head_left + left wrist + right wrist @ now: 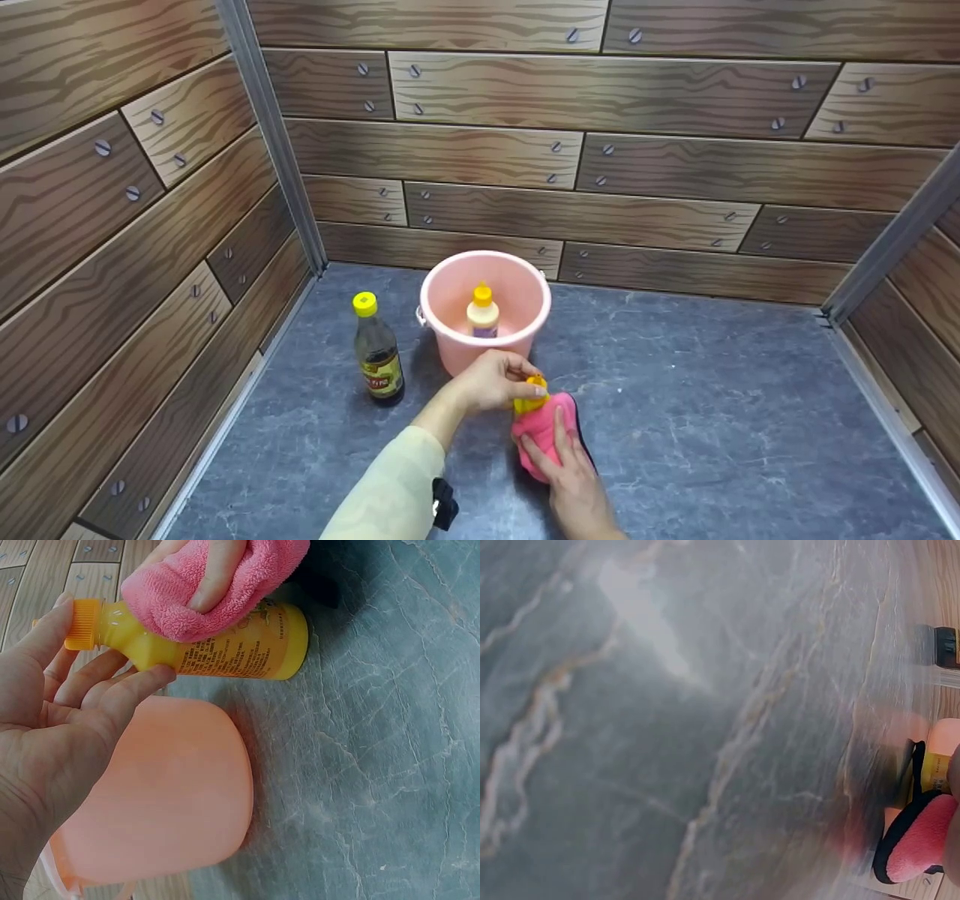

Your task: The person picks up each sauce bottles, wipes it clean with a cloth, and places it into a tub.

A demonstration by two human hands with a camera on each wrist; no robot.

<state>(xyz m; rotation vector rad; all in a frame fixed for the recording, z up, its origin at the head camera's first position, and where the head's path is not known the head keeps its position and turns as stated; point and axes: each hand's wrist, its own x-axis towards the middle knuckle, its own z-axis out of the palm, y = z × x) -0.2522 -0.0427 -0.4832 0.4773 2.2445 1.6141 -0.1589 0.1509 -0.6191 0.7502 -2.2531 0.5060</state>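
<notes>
My left hand (487, 384) holds a yellow bottle (289, 652) by its orange cap (85, 624), thumb on one side and fingers on the other. The bottle has a printed label and stands on the floor just in front of the pink bucket (165, 787). My right hand (576, 487) grips a pink fluffy cloth (536, 435) with black edging, holding it against the bottle's side. In the left wrist view, fingers sink into the cloth, which covers the bottle's shoulder and part of the label. The right wrist view catches the cloth (922, 836) at its right edge.
Inside the bucket stands a cream bottle (482, 313) with a yellow cap. A dark sauce bottle (380, 360) with a yellow cap stands left of the bucket. Wood-patterned walls (480, 157) enclose the grey marbled floor (712, 397).
</notes>
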